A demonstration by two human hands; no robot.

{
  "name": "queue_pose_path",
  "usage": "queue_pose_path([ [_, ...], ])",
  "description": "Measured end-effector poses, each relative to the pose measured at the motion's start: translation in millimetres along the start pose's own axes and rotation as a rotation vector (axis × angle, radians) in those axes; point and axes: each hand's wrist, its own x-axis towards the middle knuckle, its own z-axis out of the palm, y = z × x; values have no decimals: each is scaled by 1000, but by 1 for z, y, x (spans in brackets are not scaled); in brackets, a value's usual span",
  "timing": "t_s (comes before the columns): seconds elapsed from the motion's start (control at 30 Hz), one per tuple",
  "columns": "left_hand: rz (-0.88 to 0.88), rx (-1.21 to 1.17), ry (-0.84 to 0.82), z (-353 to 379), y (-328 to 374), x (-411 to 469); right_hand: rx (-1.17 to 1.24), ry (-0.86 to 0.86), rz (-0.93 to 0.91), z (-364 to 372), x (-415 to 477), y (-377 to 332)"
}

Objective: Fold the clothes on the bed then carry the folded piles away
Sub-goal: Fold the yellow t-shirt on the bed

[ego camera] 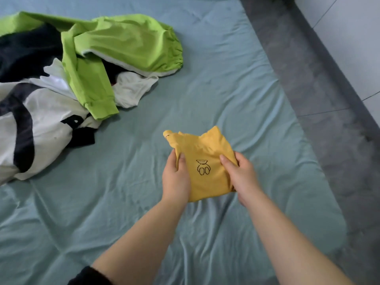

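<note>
A small yellow garment (202, 149) with a bear outline printed on it is folded into a compact bundle above the teal bed sheet (144, 202). My left hand (175, 177) grips its left edge, thumb on top. On the other side, my right hand (241, 173) holds the right edge the same way. A heap of unfolded clothes lies at the upper left: a lime green garment (127, 44), a black and white garment (41, 124) and a white piece (133, 89).
The bed's right edge runs diagonally from top centre to lower right, bordered by a dark grey frame (320, 95). Pale floor tiles (353, 38) show beyond it at the upper right.
</note>
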Motion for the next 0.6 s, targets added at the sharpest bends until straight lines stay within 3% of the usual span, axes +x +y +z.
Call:
queue_pose_path([
  [0.1, -11, 72, 15, 21, -18, 21, -34, -58, 98, -14, 31, 16],
  [0.17, -121, 202, 7, 25, -46, 31, -100, -97, 274, -17, 40, 43],
  [0.23, -206, 333, -32, 21, -72, 34, -148, -87, 320, -17, 40, 68],
  [0.37, -114, 379, -119, 17, -92, 36, -192, -11, 193, -16, 42, 88],
  [0.6, -128, 604, -242, -23, -91, 40, -1000, 27, -10, 3, 26, 68],
])
